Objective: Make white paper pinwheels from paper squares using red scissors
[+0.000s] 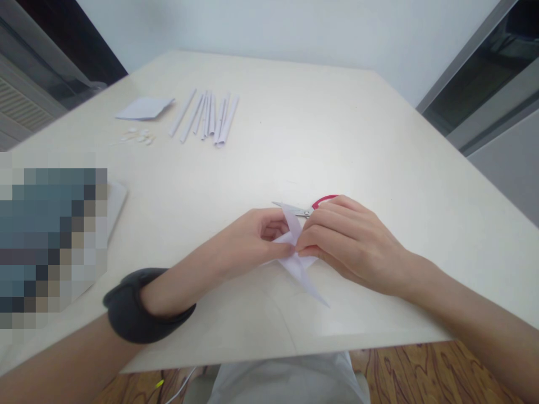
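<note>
Near the front of the table, a piece of folded white paper (304, 276) with pointed flaps is held between both hands. My left hand (256, 238) pinches it from the left, thumb on top, with a dark band on the wrist. From the right, my right hand (349, 235) closes its fingertips on the paper's middle, where the fingers hide part of it. Just behind the hands lie scissors (301, 212) with red handles, blades apart and pointing left; my right hand covers part of the handles.
Several rolled paper tubes (210, 115) lie at the back left of the white table (311, 134). Beside them are a folded white sheet (145, 108) and several cotton swabs (141, 136). A pixelated device (46, 235) sits at the left edge.
</note>
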Tool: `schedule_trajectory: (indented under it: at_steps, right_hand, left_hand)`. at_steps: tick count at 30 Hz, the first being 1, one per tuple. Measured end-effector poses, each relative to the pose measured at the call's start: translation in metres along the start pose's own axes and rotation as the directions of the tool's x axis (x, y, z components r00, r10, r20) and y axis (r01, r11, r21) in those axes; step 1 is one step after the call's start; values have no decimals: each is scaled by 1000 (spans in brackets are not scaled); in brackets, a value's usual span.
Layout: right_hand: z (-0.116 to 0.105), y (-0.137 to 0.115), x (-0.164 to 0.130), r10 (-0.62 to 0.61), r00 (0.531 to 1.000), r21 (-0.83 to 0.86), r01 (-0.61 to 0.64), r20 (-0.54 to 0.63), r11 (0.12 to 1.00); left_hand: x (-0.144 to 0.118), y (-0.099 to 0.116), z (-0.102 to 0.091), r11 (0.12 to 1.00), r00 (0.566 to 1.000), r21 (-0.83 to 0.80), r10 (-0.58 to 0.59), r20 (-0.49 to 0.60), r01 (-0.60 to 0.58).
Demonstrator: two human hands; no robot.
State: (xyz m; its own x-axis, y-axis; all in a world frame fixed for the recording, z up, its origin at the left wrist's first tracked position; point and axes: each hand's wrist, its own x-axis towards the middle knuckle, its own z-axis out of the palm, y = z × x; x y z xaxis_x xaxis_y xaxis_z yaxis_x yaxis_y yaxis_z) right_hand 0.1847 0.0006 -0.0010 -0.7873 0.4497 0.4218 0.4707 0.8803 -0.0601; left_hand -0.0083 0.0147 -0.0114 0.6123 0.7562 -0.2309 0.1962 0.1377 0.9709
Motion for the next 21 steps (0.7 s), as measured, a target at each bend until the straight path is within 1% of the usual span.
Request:
schedule_trajectory:
  at_steps: [8,14,21]
  right_hand:
    - [0,-2,0,-17,1000,-49,18,8,999]
    - [-1,-6,2,-43,999,-100,40,-28,994]
    - [-2,-10,3,-26,999,-152,20,-39,988]
  left_hand:
    - [0,2,0,999,1000,-40,-23,11,23]
    - [0,1,-2,994,999,-102,-24,22,26]
    - [-1,4,-2,992,998,-112,-61,4,61]
